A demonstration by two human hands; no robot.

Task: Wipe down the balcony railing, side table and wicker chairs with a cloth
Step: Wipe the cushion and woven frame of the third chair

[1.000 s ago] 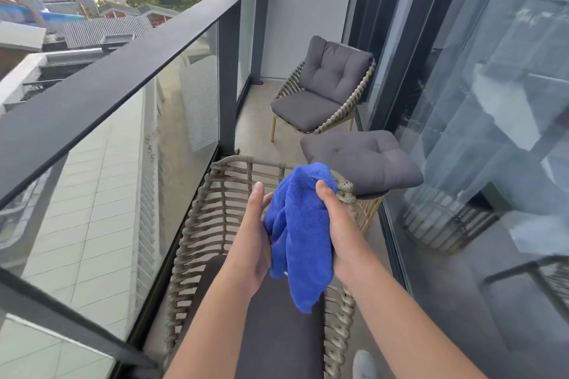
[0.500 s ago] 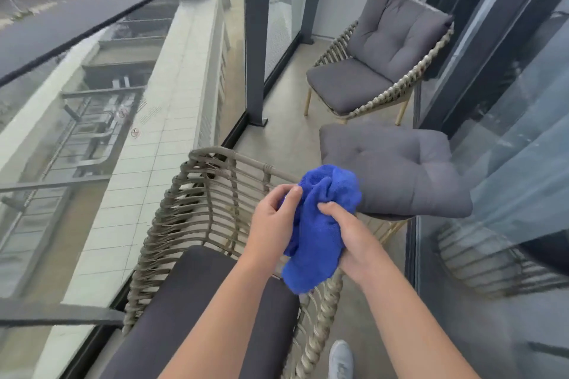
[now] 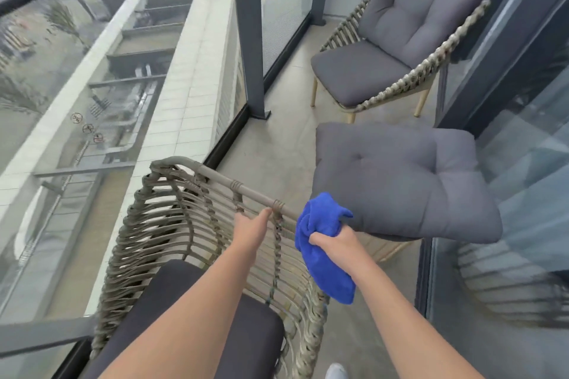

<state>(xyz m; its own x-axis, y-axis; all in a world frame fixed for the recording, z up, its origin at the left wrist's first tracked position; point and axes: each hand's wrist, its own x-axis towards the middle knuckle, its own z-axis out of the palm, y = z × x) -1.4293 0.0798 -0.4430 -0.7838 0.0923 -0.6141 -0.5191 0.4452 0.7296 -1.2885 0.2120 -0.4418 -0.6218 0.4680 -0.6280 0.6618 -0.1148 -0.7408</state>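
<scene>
While right hand (image 3: 334,238) grips cloth (image 3: 323,251), left hand (image 3: 251,226) touches chair rim (image 3: 215,174)

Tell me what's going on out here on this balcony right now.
A person is cleaning the balcony furniture. Their right hand grips a bunched bright blue microfibre cloth at the top rail of the near woven wicker chair, while the left hand rests on that rail. A loose grey tufted cushion sits just beyond, seemingly on a wicker piece. A second wicker chair with grey cushions stands further along, untouched.
</scene>
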